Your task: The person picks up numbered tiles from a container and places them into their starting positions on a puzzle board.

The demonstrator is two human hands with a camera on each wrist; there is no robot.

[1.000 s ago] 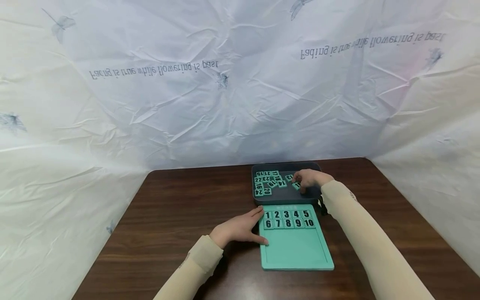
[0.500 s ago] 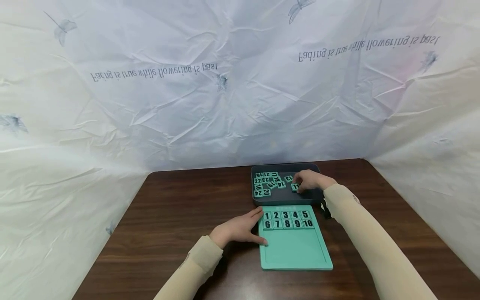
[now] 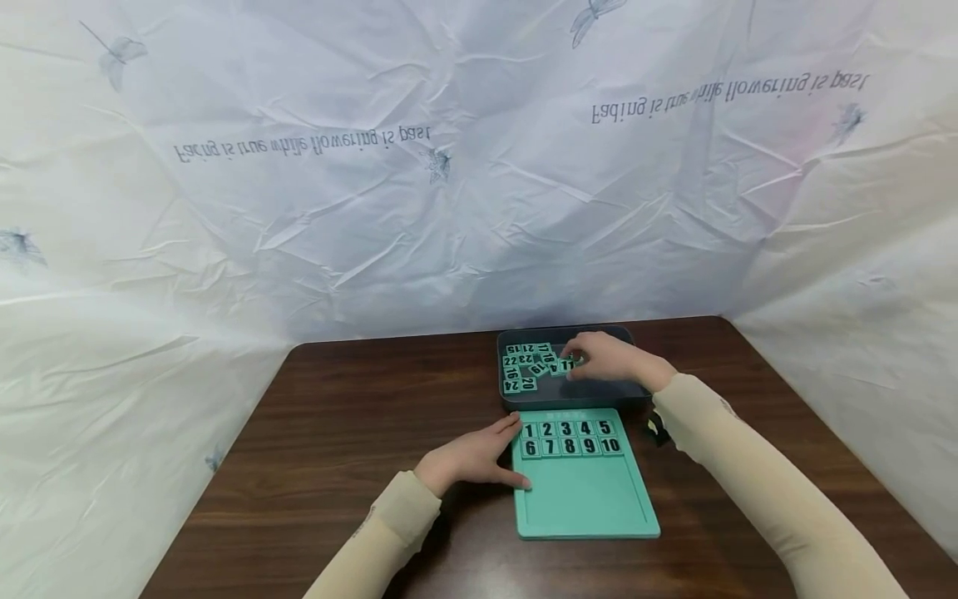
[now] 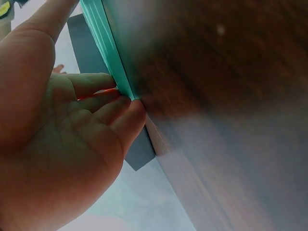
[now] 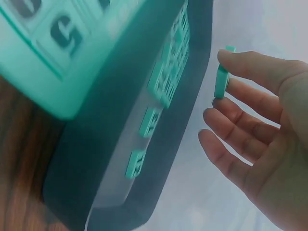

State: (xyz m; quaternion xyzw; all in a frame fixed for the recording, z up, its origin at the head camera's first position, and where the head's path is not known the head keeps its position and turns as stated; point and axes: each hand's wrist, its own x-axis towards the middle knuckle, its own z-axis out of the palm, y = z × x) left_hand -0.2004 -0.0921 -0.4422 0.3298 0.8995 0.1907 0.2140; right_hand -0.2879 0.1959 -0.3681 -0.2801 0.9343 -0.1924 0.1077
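Flat mint green on the rectangular board (image 3: pixel 587 499). Bold black numerals on small square mint-green tiles (image 3: pixel 570 447). Dark slate grey on the shallow rectangular tray (image 3: pixel 580 401). Dark brown, streaked grain on the wood surface (image 3: pixel 374 416). White with blue-grey dragonflies, flowers, lettering on the wrinkled sheet (image 3: pixel 479 216). Cream on long fabric sleeves (image 3: pixel 756 474).

A hand could pass over the low part of the green board (image 3: pixel 587 497), below the 2 rows of tiles (image 3: pixel 570 447). The left hand (image 3: pixel 473 456) blocks its left edge. The tray wall (image 3: pixel 576 401) stands before the loose tiles (image 3: pixel 525 359), and the right hand (image 3: pixel 612 358) hangs above the tray.
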